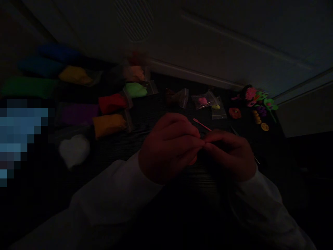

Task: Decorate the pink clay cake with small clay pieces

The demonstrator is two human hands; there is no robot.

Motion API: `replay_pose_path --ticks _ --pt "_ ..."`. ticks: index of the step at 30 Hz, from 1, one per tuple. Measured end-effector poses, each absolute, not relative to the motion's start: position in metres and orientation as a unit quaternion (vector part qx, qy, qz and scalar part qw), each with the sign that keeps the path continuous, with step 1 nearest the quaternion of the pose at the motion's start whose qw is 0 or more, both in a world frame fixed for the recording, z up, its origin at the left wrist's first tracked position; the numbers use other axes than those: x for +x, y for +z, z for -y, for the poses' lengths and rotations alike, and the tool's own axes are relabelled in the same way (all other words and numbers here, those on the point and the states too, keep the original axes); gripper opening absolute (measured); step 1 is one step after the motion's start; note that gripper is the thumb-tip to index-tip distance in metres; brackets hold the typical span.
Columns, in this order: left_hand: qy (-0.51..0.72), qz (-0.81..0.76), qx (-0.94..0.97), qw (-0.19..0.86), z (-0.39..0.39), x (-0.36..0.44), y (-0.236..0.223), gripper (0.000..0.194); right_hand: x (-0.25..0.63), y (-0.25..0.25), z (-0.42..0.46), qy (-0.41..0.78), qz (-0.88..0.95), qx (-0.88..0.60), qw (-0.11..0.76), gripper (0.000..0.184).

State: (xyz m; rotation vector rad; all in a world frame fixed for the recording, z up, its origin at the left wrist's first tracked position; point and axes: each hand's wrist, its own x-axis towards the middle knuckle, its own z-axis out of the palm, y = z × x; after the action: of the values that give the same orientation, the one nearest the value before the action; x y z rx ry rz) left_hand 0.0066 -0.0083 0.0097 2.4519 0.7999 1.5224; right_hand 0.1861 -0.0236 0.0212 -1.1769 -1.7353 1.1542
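Observation:
In dim light my left hand (173, 146) and my right hand (230, 149) meet fingertip to fingertip above the dark table. Thumb and forefinger are pressed together on each hand. Whatever lies between the fingertips is too small and dark to name. The other fingers of my left hand curl inward. Just beyond the hands, a pink modelling tool (201, 124) lies on the table, partly behind my right hand. A thin dark tool (234, 130) also passes behind that hand.
Bags of coloured modelling clay, such as orange (109, 125), red (113, 103) and white (74, 150), lie to the left. Small bags with pink clay (202, 101) and yellow clay (215, 106) sit beyond. Several small clay flowers (251, 93) stand at right. A pale panel (221, 45) rises behind.

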Motion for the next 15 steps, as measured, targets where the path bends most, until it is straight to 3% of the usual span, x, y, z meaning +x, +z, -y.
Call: replay_pose_path --ticks 15 --pt "0.49 -0.368 0.741 0.276 0.0132 0.0068 0.0178 0.004 0.1859 0.0183 0.0246 0.507 0.592 -0.446 0.441 0.007"
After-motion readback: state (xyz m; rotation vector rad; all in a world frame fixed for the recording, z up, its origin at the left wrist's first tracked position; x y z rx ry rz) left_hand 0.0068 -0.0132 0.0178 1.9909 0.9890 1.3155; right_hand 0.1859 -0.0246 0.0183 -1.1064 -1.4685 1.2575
